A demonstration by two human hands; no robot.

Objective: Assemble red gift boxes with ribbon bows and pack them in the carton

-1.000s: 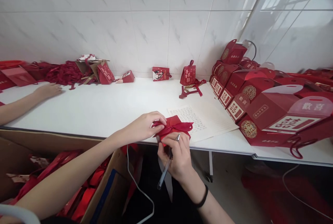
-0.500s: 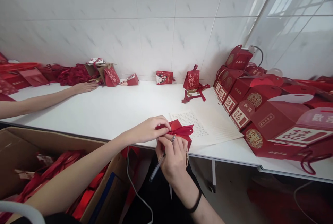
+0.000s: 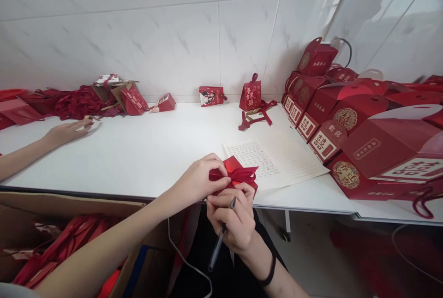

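At the table's front edge sits a small red box [image 3: 232, 164] with a dark red ribbon bow [image 3: 244, 174] across its top. My left hand [image 3: 202, 175] is closed in a pinch on the ribbon at the bow's left side. A pen [image 3: 218, 247] is tucked between the fingers of my right hand [image 3: 233, 219], its barrel slanting down toward my lap. That hand's fingers are curled against the near side of the box, just under the bow; their tips are partly hidden. Behind the box lies a handwritten sheet of paper [image 3: 294, 164].
Red gift boxes [image 3: 349, 150] are piled on the right. Small red boxes [image 3: 211, 96] and loose ribbon [image 3: 266, 116] lie along the tiled wall. Another person's hand [image 3: 67, 132] reaches in from the left toward a ribbon heap [image 3: 81, 103]. A cardboard carton [image 3: 152, 261] with red ribbons stands below the table.
The view has shifted slightly. The other person's hand has drawn back from the pile and now has a small pale piece at its fingertips. My hands remain at the bow; the pen hangs steeper.
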